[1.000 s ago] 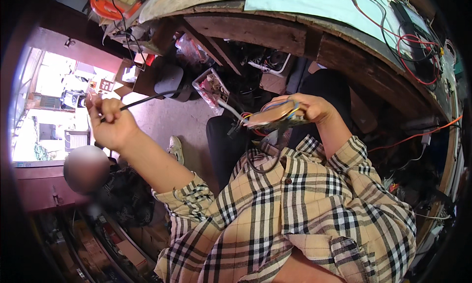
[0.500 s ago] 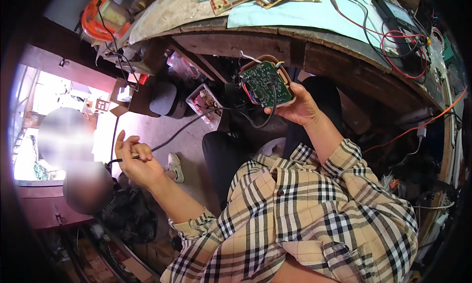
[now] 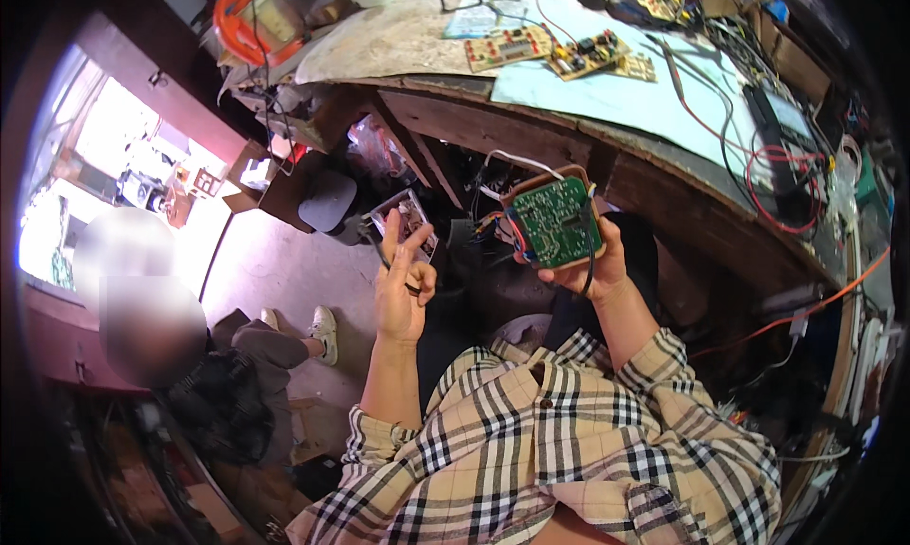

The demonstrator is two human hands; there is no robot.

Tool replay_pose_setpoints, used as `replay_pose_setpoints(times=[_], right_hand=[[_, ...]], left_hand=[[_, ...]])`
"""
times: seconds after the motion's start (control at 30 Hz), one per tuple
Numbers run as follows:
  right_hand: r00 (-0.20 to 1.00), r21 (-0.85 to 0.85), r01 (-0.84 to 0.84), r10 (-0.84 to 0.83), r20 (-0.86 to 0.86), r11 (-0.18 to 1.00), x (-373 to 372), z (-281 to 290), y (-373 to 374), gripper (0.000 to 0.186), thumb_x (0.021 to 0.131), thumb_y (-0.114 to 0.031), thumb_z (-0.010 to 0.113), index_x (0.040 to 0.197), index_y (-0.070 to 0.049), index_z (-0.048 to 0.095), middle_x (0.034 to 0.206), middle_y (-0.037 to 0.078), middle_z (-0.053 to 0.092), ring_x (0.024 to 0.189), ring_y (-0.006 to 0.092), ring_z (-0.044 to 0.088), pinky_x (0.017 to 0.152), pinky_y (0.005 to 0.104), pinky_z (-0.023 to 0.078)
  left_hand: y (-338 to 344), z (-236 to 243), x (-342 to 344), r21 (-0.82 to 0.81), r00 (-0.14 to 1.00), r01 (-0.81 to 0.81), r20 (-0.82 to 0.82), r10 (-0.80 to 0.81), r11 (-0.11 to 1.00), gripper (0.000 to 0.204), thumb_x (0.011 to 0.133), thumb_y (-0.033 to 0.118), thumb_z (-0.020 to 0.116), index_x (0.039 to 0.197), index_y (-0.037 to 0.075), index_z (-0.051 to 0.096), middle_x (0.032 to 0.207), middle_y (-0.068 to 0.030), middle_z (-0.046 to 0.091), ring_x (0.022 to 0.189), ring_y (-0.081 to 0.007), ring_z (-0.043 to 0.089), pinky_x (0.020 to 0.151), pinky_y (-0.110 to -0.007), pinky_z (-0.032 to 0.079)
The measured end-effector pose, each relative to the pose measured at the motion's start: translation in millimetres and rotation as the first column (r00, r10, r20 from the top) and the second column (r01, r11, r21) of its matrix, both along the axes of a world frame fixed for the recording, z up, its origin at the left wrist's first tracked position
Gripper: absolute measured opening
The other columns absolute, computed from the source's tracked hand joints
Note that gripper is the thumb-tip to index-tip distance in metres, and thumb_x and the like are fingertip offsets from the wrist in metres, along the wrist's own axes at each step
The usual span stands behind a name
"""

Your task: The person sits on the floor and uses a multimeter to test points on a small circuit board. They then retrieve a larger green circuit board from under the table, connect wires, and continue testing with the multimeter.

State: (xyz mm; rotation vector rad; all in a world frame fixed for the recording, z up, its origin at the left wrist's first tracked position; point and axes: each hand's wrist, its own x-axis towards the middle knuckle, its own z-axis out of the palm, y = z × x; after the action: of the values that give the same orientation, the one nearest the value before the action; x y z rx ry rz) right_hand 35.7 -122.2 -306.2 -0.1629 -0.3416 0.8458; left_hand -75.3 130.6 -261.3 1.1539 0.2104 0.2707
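Black cable (image 3: 413,288) is held in the curled fingers of the left hand (image 3: 400,305), 2 others raised and spread, though its run beyond seems too dark to follow. Farther right, 2 loose boards (image 3: 507,48) lie on the bench (image 3: 370,54), and below them a green board (image 3: 555,225) in a tan case (image 3: 519,182) faces the camera above the lap, the fingers of the right hand (image 3: 607,265) closed on its lower right corner. Rightmost, a meter (image 3: 787,117) lies beside red and black leads (image 3: 749,179).
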Motion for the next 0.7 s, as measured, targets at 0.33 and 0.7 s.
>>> replay_pose_setpoints(times=[0.33,0.7], right_hand=[[0.998,-0.005,-0.066,0.066,-0.004,0.998,-3.0,-0.7,8.0,0.086,0.076,-0.042,0.076,0.147,-0.014,0.037,0.140,0.025,0.047,0.113,0.0521,0.056,0.071,0.0476,0.058],[0.994,0.081,-0.044,0.052,-0.093,0.996,3.0,-2.4,31.4,0.083,0.086,-0.054,0.064,0.148,-0.008,0.033,0.143,0.023,0.044,0.122,0.0469,0.051,0.087,0.0557,0.053]], left_hand=[[-13.4,-9.3,8.7,-0.216,0.963,0.252,-0.040,-0.266,0.943,0.051,0.101,0.029,0.050,0.146,0.008,0.039,0.103,-0.0090,0.067,0.058,-0.0073,0.046,0.042,-0.018,0.031],[-53.7,27.7,0.2,0.363,0.989,-0.091,0.140,0.043,0.927,0.069,0.086,-0.002,0.069,0.146,0.001,0.036,0.121,-0.0107,0.051,0.083,-0.0048,0.057,0.067,-0.017,0.044]])
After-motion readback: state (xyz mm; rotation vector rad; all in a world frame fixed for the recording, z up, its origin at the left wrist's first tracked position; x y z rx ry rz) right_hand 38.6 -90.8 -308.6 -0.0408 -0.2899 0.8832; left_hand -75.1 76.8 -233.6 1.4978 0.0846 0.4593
